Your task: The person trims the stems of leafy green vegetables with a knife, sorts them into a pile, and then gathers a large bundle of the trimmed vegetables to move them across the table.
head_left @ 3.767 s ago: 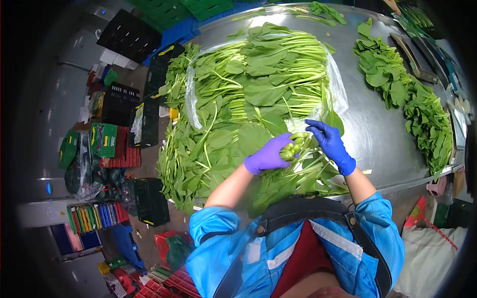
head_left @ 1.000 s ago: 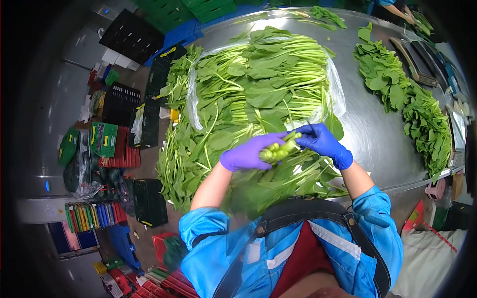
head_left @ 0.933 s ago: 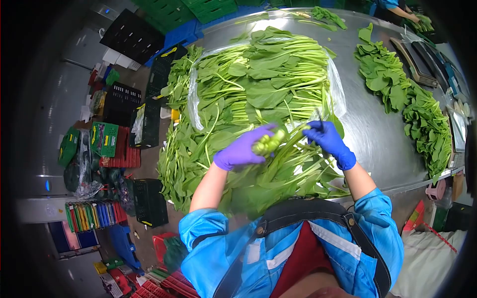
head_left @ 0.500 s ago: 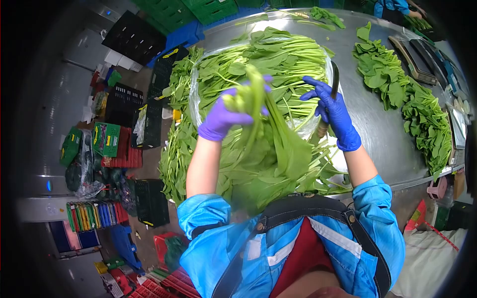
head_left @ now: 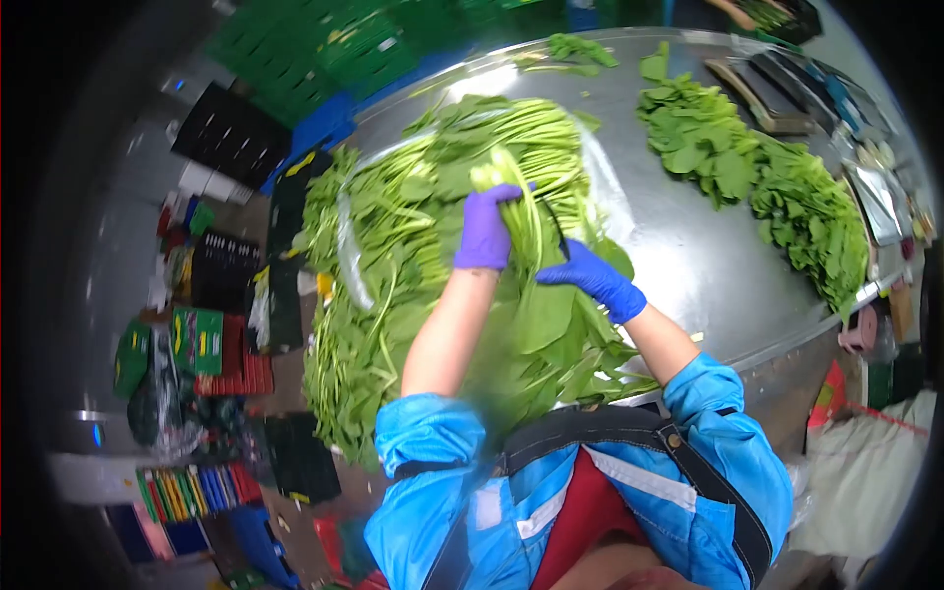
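Observation:
My left hand [head_left: 487, 226], in a purple glove, is closed round a bunch of leafy greens [head_left: 526, 236], with the pale stem ends up and the leaves hanging down. My right hand [head_left: 595, 280], in a blue glove, is at the right side of this bunch. It is closed on a knife [head_left: 558, 224], whose dark blade points up beside the stems; the handle is hidden in the hand. Behind and below both hands lies a big pile of leafy greens [head_left: 403, 211], partly on clear plastic sheeting [head_left: 608, 182].
A long row of greens [head_left: 787, 197] lies on the metal table [head_left: 678, 246] at the right, beside trays [head_left: 762, 98]. Green crates [head_left: 344, 49] stand beyond the table. Dark crates [head_left: 226, 265] are on the left. Part of another person [head_left: 733, 12] shows at the top right.
The view has shifted. My right hand has moved left and down to the bunch, bringing the knife against the stems. My left hand still holds the greens, now more upright.

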`<action>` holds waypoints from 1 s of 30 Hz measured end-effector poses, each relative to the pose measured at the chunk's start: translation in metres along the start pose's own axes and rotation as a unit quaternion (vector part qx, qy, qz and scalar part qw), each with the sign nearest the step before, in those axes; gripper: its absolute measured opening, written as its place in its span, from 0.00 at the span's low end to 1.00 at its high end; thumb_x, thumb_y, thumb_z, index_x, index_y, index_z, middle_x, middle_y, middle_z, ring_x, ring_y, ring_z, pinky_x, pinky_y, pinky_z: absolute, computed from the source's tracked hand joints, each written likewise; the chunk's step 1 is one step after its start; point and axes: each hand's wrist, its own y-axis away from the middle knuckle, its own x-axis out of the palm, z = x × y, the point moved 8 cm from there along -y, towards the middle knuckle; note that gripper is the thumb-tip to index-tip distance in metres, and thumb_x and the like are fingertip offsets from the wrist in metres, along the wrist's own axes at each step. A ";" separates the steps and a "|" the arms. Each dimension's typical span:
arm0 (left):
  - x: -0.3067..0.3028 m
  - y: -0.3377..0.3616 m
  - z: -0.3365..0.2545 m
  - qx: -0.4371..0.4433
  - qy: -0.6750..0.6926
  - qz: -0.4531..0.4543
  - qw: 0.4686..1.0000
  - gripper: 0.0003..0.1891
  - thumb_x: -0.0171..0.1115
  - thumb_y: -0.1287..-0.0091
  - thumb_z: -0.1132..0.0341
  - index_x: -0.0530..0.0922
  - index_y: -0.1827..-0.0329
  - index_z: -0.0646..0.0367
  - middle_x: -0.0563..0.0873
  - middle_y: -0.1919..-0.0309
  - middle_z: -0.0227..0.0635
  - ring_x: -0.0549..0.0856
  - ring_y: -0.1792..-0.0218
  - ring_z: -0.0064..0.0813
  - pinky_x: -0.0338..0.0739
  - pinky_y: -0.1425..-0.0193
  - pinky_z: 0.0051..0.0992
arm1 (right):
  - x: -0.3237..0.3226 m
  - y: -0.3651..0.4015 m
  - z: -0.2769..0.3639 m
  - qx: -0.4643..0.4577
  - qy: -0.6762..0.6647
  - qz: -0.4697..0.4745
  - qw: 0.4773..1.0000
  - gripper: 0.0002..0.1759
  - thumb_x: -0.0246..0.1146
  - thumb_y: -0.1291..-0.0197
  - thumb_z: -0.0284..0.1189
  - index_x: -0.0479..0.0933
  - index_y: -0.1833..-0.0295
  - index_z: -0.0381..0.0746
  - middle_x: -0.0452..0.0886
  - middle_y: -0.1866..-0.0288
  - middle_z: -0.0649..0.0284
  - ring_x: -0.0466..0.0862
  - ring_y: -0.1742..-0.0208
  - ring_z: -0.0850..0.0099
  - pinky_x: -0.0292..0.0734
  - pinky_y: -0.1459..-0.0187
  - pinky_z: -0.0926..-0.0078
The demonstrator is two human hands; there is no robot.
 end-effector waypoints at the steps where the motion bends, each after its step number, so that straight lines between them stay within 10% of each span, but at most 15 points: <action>1: 0.010 -0.005 0.016 -0.024 0.020 0.005 0.999 0.22 0.56 0.49 0.74 0.74 0.47 0.69 0.82 0.56 0.45 0.82 0.56 0.37 0.77 0.46 0.32 | -0.011 0.003 -0.013 0.030 -0.030 -0.009 0.999 0.40 0.72 0.53 0.32 0.65 0.35 0.32 0.74 0.40 0.59 0.71 0.40 0.73 0.62 0.36 0.73; 6: 0.088 -0.045 0.081 -0.084 0.027 0.065 0.994 0.21 0.60 0.45 0.72 0.74 0.46 0.65 0.82 0.57 0.40 0.82 0.55 0.35 0.76 0.48 0.30 | -0.100 0.032 -0.036 0.079 -0.154 -0.112 0.979 0.33 0.70 0.52 0.29 0.70 0.40 0.31 0.79 0.49 0.60 0.79 0.51 0.74 0.73 0.46 0.74; 10: 0.178 -0.071 0.096 0.087 -0.105 0.186 0.973 0.30 0.66 0.43 0.66 0.67 0.38 0.67 0.78 0.46 0.41 0.77 0.44 0.32 0.69 0.39 0.28 | -0.202 0.054 -0.029 0.098 -0.148 -0.238 0.955 0.30 0.69 0.52 0.28 0.71 0.42 0.32 0.81 0.54 0.59 0.82 0.58 0.69 0.78 0.53 0.73; 11: 0.169 -0.087 0.110 0.129 -0.226 0.091 0.961 0.34 0.66 0.42 0.65 0.63 0.34 0.68 0.73 0.40 0.44 0.71 0.38 0.34 0.64 0.35 0.28 | -0.228 0.055 -0.022 0.083 -0.152 -0.268 0.948 0.32 0.69 0.53 0.27 0.69 0.40 0.32 0.80 0.53 0.57 0.82 0.57 0.67 0.78 0.53 0.71; 14: 0.187 -0.086 0.129 0.016 -0.171 0.178 0.969 0.37 0.65 0.40 0.63 0.59 0.31 0.68 0.69 0.36 0.47 0.68 0.35 0.35 0.62 0.33 0.29 | -0.313 0.053 -0.002 0.062 -0.137 -0.401 0.904 0.28 0.67 0.49 0.31 0.70 0.44 0.28 0.80 0.54 0.56 0.83 0.61 0.65 0.79 0.55 0.70; 19: 0.145 -0.037 0.206 0.034 -0.385 0.224 0.895 0.30 0.67 0.40 0.63 0.68 0.34 0.55 0.74 0.38 0.36 0.74 0.40 0.34 0.68 0.34 0.33 | -0.502 -0.013 -0.035 -0.005 0.093 -0.466 0.880 0.23 0.69 0.51 0.32 0.78 0.53 0.26 0.83 0.57 0.55 0.83 0.61 0.65 0.77 0.56 0.68; 22: 0.116 0.028 0.245 0.103 -0.511 0.292 0.802 0.36 0.70 0.45 0.58 0.65 0.33 0.54 0.66 0.32 0.41 0.68 0.34 0.42 0.65 0.33 0.38 | -0.583 -0.048 -0.096 0.140 0.352 -0.456 0.806 0.43 0.65 0.51 0.52 0.67 0.38 0.30 0.77 0.45 0.43 0.78 0.45 0.53 0.70 0.43 0.59; 25: 0.076 0.070 0.236 0.156 -0.630 0.270 0.711 0.39 0.68 0.48 0.57 0.63 0.32 0.55 0.56 0.28 0.44 0.54 0.27 0.45 0.51 0.28 0.46 | -0.495 -0.046 0.000 0.129 0.592 -0.521 0.601 0.48 0.62 0.50 0.57 0.58 0.30 0.38 0.77 0.45 0.44 0.79 0.45 0.53 0.72 0.46 0.60; 30: 0.019 0.059 0.175 0.144 -0.764 0.053 0.626 0.48 0.68 0.52 0.44 0.59 0.28 0.53 0.46 0.26 0.51 0.45 0.26 0.55 0.39 0.31 0.63 | -0.307 -0.055 0.003 -0.153 0.504 -0.265 0.807 0.23 0.64 0.43 0.37 0.75 0.43 0.39 0.83 0.59 0.57 0.82 0.68 0.67 0.76 0.63 0.74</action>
